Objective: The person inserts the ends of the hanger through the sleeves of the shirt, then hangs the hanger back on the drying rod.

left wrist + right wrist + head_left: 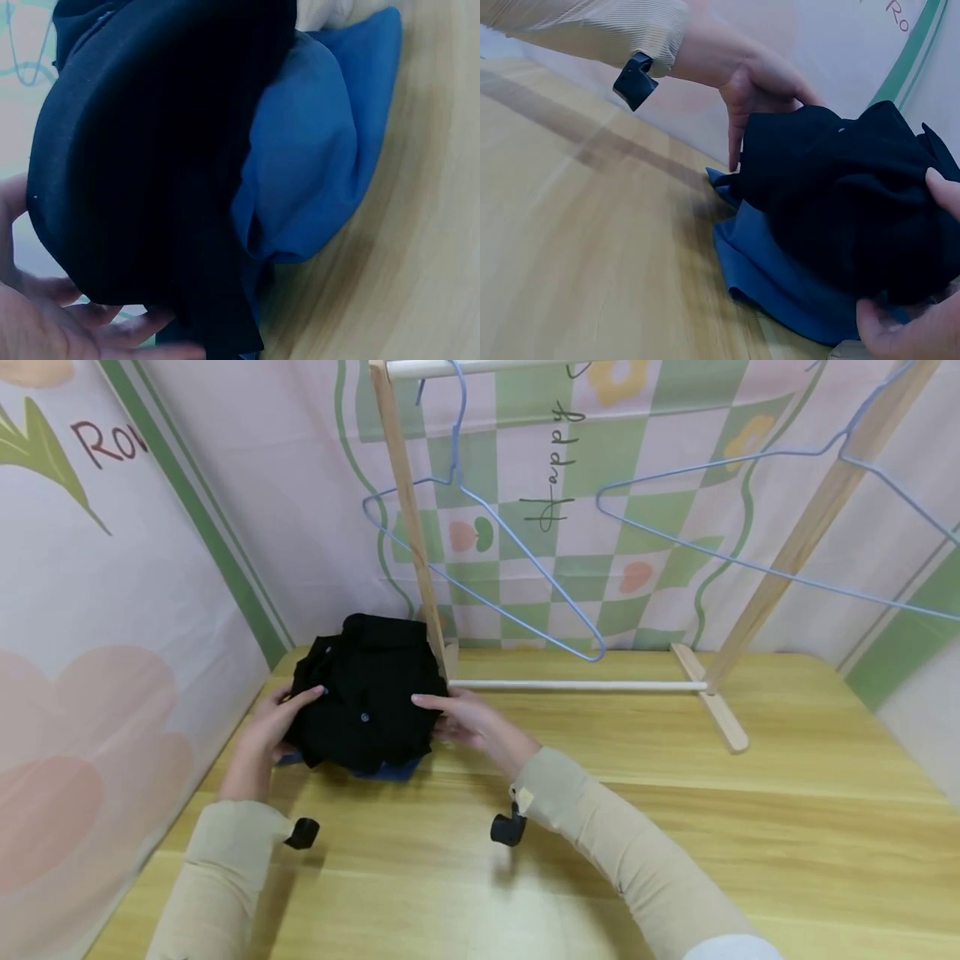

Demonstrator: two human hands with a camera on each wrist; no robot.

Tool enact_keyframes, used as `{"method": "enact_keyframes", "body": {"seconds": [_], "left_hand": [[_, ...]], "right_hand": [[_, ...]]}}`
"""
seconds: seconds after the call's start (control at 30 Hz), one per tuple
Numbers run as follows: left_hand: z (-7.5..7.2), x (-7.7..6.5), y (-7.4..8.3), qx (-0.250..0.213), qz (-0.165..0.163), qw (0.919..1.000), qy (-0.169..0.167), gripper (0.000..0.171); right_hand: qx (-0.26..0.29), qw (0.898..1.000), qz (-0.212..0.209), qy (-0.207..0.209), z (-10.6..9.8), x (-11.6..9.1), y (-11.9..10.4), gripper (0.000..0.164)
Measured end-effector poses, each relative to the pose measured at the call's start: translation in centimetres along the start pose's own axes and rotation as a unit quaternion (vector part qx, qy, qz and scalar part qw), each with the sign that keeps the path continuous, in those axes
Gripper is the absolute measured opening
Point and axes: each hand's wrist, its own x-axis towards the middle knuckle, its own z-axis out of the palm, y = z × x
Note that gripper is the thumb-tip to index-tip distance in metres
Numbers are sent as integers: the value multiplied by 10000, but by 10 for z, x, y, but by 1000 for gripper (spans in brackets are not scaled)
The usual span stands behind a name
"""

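A folded black garment with small buttons lies bunched at the left of the table, over a blue cloth garment whose edges stick out beneath. My left hand holds the black garment's left side, thumb on top and fingers lower down along the edge. On the opposite side my right hand grips it, its thumb over the black cloth and its other fingers partly hidden below. In the right wrist view the black bundle stands raised above the blue cloth, between both hands.
Right behind the bundle stands a wooden rack with a white lower bar. A blue wire hanger hangs from it at the left, another hanger at the right. Printed curtains enclose the wooden table.
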Motion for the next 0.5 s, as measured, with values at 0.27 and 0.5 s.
{"method": "enact_keyframes", "body": {"seconds": [0.27, 0.5], "left_hand": [[-5, -4, -2, -373, -146, 9991, -113, 94], [-6, -3, -2, -524, -152, 9982, -243, 92]], "right_hand": [[391, 9992, -68, 39, 13, 2, 3, 54], [460, 9986, -217, -159, 16, 2, 0, 67]]}}
